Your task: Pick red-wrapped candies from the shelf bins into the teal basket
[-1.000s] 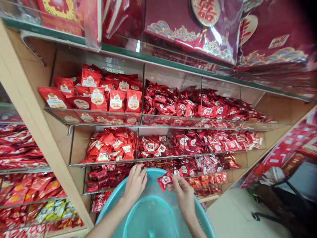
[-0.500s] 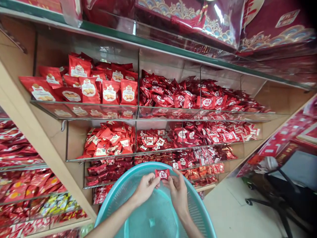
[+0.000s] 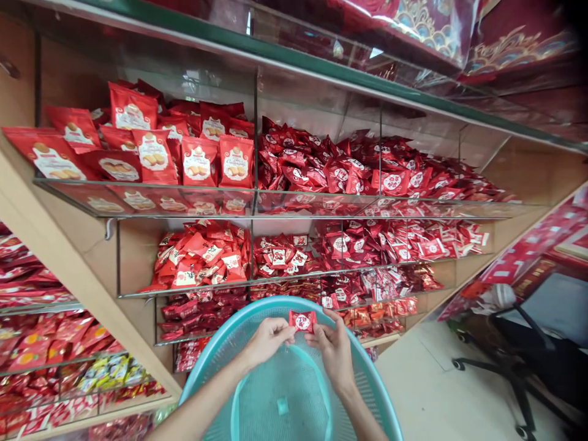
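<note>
Between my two hands is a small red candy packet with a round white label and red characters, its printed side toward me. My left hand pinches its left edge between thumb and fingers. On the other edge my right hand grips the packet, with the index finger raised along its top corner. Both hands are over a large turquoise plastic basket with perforated walls. The basket's visible bottom is bare.
Glass shelves ahead carry red biscuit packets, dark red packets and orange-red packets. Yellow packets lie in the lower left rack. A black office chair stands on the floor at right. Maroon gift bags sit above.
The view has shifted closer to the shelves. The packet now faces me more squarely, its label turned and easier to read. Both hands still hold it.
</note>
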`<state>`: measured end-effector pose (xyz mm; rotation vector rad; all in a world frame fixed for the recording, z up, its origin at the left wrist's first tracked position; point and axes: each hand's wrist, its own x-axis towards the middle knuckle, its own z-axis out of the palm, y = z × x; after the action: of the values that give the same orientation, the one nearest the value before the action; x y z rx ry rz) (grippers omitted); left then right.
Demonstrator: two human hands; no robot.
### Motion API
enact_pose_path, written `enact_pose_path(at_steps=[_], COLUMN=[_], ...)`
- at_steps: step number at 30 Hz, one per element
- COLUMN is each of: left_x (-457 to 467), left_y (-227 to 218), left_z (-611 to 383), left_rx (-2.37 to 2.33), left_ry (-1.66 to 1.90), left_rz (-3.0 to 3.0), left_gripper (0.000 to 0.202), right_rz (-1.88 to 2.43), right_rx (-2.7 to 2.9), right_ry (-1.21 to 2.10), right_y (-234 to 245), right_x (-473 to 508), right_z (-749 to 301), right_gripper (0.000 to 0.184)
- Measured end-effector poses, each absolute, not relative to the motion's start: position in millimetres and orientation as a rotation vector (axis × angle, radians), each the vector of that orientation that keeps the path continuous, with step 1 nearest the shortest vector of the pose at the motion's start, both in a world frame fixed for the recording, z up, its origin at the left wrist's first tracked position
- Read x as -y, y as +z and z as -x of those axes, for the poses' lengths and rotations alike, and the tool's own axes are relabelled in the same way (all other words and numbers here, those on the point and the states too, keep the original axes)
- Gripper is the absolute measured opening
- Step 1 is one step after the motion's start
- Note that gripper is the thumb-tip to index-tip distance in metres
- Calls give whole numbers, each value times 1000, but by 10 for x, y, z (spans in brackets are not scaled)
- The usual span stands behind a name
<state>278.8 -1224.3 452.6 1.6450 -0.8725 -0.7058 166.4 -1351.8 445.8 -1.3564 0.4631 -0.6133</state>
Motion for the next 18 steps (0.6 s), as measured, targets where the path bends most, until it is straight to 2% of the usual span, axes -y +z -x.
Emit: enact_pose_path(at_steps=[6,11,13,16,18], left_x=[12225,12173,12177,12233,12293], left_y=[4190,4072,4169,4412,4568], left_z=[-2803,-2795,-2819,-2869,-2894], left_rx=[675,678,795,1179,1335], left_ry=[-1060,-1023,-749,-20,239], left_rz=[-2052,-2328,-2432,-2456,-2391], left_gripper=[32,24,22,26,26], right_rz=[1425,1495,1520,1521,1539], right_rx=[-627,-691,-672,-663,-679], right_ry=[-384,-284,-311,-329,-332], right_y=[3871,3573,3561,3582,3587], right_x=[13451,13332,13307,13285,13278], right_z=[-1760,-1833,-1853,-1855,-1837], right_gripper=[42,31,28,27,29])
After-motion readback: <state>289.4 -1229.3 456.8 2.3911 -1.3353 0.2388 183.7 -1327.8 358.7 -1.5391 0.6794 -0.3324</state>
